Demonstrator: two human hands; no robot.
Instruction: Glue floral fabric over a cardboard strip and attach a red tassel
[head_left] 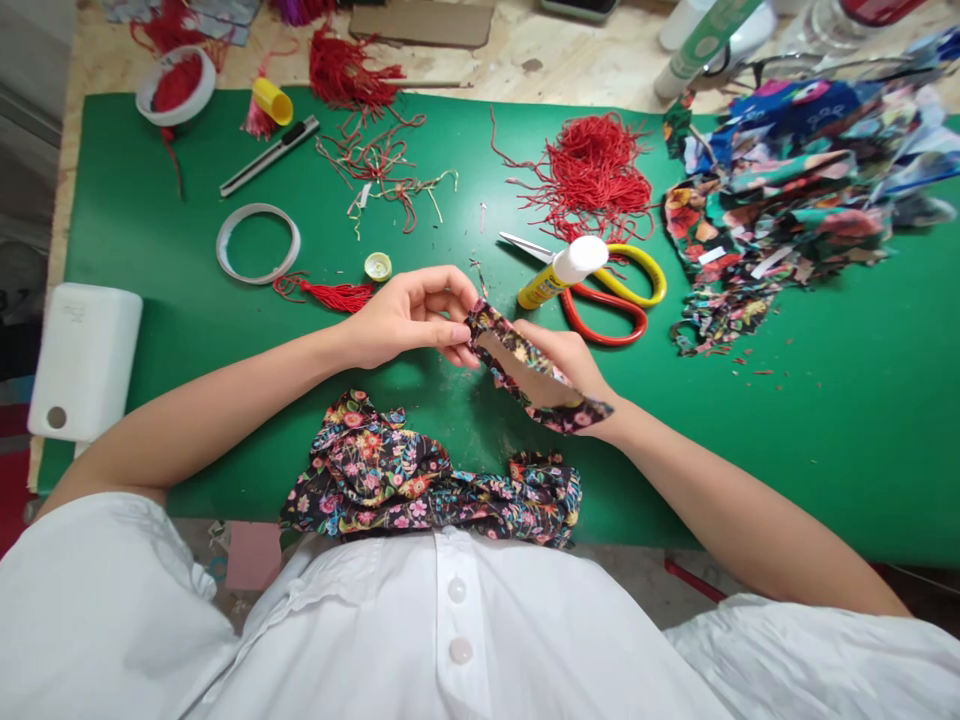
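Note:
Between both hands is a pointed card piece (534, 380) with black floral fabric folded over its edges and a bare tan middle. The fingertips of my left hand (412, 315) pinch its upper left end. Behind its right side, my right hand (568, 358) grips it, with most fingers hidden by the piece. A short cord sticks up from the pinched end. Crumpled black floral cloth (420, 475) lies below, along the near table edge. A yellow glue stick (551, 282) with a white cap stands beyond my right hand, in front of the scissors (604, 325) with red and yellow handles.
A red tassel (341, 296) and a small round cap (378, 266) lie beside my left hand. Farther out are a white ring (259, 243), a box cutter (270, 157) and a red thread pile (596, 175). Fabric scraps (795, 180) cover the right; a white device (85, 360) sits left.

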